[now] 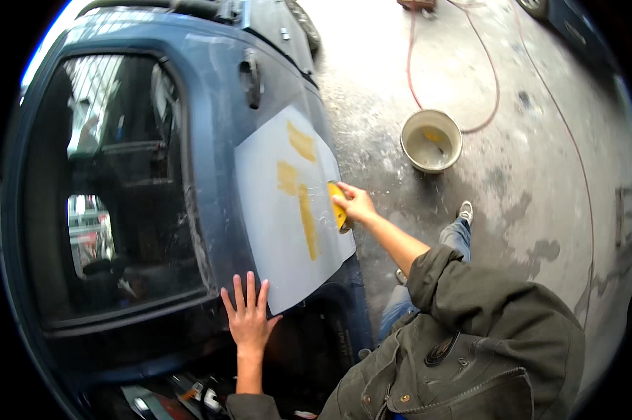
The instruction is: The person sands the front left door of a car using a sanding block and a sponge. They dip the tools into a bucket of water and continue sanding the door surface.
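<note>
R hand (358, 205) has its fingers round a yellow block (339, 206) at the R edge of the gray patch (270, 231) on the blue car (214, 119). L hand (248, 322) has fingers spread wide nr the patch's bottom tip. A bucket (431, 167) sits on the flr (540, 182).

No lettering can be read clearly. The oval patch (440, 351) on the jacket (508, 311), lower right of the frame, is illegible; the small mark (463, 362) beside it, likewise.
</note>
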`<state>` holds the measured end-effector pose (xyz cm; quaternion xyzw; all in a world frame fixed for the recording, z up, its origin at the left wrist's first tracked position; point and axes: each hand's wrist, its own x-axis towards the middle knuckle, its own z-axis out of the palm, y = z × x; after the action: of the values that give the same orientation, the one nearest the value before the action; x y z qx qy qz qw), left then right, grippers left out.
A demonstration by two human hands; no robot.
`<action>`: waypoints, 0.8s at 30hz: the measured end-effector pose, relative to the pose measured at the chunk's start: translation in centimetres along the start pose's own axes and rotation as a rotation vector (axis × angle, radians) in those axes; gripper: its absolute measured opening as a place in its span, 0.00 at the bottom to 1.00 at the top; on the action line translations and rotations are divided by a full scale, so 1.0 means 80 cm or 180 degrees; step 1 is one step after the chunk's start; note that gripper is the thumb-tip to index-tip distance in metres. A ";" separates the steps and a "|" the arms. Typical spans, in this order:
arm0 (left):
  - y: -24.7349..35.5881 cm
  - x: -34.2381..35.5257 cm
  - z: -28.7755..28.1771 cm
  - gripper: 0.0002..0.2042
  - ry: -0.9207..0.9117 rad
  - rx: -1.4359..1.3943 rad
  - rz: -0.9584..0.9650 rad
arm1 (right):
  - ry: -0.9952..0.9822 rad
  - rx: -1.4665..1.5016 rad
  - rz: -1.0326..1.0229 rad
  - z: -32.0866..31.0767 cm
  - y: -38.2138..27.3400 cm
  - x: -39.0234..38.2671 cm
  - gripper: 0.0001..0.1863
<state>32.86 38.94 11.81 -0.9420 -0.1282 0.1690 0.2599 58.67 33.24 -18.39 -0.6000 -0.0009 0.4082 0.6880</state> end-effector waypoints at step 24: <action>0.000 0.005 0.031 0.28 0.0074 0.0656 0.0281 | 0.0485 -0.0624 -0.2504 0.133 -0.040 0.023 0.26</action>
<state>32.28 40.15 9.71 -0.9169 -0.0655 0.1816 0.3492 56.46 43.23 -13.65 -0.6452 -0.2181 0.0664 0.7292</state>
